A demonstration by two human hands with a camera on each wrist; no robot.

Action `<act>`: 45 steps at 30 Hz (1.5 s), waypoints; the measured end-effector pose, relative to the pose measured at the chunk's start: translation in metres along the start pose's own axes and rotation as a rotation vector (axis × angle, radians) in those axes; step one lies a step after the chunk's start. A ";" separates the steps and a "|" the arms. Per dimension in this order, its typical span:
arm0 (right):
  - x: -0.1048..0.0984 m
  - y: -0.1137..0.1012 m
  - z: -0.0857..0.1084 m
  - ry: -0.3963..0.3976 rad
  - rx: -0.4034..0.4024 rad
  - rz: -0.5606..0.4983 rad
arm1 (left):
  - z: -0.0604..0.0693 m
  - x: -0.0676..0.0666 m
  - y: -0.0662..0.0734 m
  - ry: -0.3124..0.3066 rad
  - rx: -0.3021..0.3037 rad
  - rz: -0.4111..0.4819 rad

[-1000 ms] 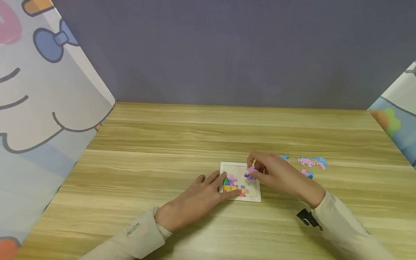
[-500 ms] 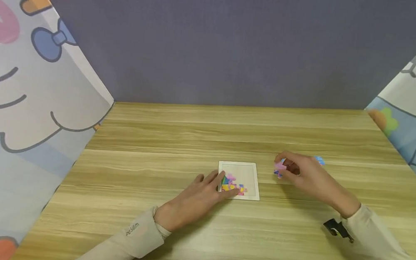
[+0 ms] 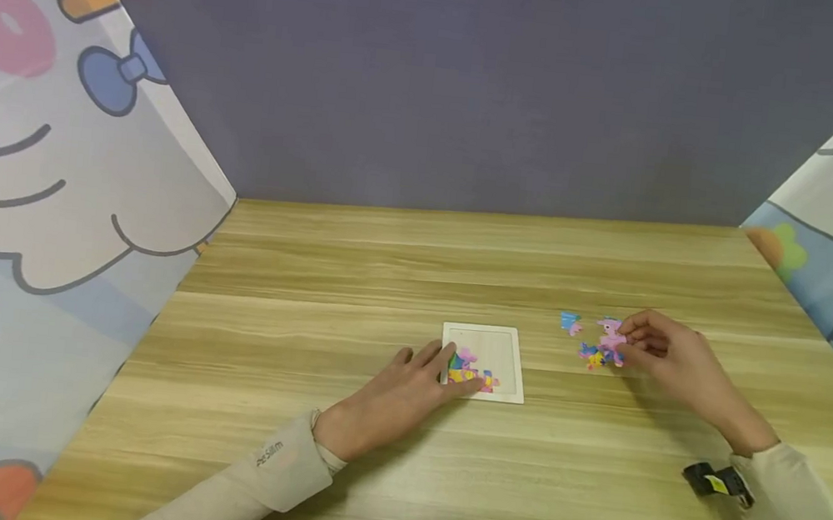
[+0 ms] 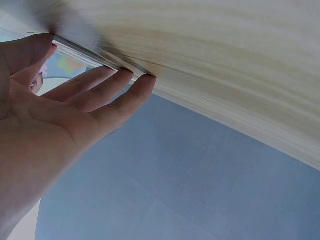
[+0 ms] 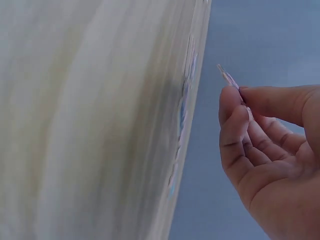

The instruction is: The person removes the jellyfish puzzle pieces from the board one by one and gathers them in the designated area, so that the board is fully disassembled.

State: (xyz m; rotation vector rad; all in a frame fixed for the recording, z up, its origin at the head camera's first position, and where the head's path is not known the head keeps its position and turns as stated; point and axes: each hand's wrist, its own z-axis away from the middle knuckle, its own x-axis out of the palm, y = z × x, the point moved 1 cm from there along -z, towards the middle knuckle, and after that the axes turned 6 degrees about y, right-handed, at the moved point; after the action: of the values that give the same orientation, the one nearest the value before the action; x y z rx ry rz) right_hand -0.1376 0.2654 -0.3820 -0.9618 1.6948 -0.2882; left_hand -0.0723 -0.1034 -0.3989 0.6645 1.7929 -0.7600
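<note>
A square puzzle board (image 3: 518,379) with a pale rim lies on the table, several joined pieces (image 3: 461,375) in its lower left part. Across its left side and lower edge rests my left hand (image 3: 399,396), fingers spread; in the left wrist view its fingertips (image 4: 145,79) touch down at the surface. My right hand (image 3: 685,370) pinches a pink and blue puzzle piece between thumb and fingers. In the right wrist view this thin puzzle piece (image 5: 229,79) is seen edge-on, raised off the table. Loose pieces (image 3: 591,356) lie just left of that hand.
Another loose blue and pink piece (image 3: 569,322) lies between the board and the right hand. A dark grey panel (image 3: 493,92) stands behind the wooden table (image 3: 356,262). Cartoon-printed panels (image 3: 93,179) flank both sides.
My right hand has moved right, from over the board to the loose pieces, still holding the pink and blue piece. My left hand has stayed on the board.
</note>
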 end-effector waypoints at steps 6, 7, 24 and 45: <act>-0.010 0.014 0.003 -0.007 0.042 -0.008 | 0.000 -0.002 0.001 0.001 -0.003 0.000; -0.012 0.016 0.004 -0.011 0.050 -0.009 | 0.000 -0.002 0.001 -0.005 -0.007 0.003; -0.032 0.038 0.008 -0.074 0.164 0.112 | 0.000 -0.005 0.002 -0.067 -0.036 0.053; -0.024 0.039 0.014 -0.035 0.140 0.245 | 0.000 -0.001 0.002 -0.007 0.007 -0.025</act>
State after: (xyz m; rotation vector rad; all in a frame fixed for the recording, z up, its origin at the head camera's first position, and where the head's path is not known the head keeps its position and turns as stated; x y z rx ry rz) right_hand -0.1417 0.3118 -0.3946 -0.6452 1.7158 -0.2221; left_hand -0.0706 -0.1022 -0.3979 0.6439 1.7957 -0.7846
